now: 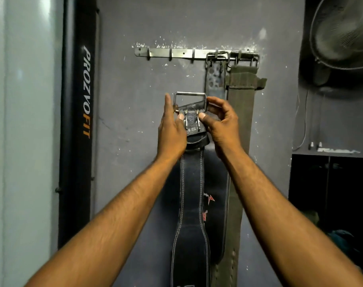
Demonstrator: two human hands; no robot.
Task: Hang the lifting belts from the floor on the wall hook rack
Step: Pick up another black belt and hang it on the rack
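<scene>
A black leather lifting belt (pixel 191 204) with white stitching hangs down in front of me, its steel buckle (pixel 190 96) raised below the wall hook rack (pixel 176 53). My left hand (pixel 171 131) holds the buckle end from the left, thumb pressed by the prongs, fingers straight up beside the frame. My right hand (pixel 220 123) pinches the buckle end from the right, fingers curled behind it. Two belts hang on the rack's right hooks: a grey perforated belt (pixel 214 81) and an olive fabric belt (pixel 238 121). The three left hooks are bare.
A black PROZVOFIT padded post (pixel 81 121) stands to the left of the grey wall. A wall fan (pixel 342 34) is mounted at the top right. Below it is a dark cabinet (pixel 329 183) with a shelf holding small items.
</scene>
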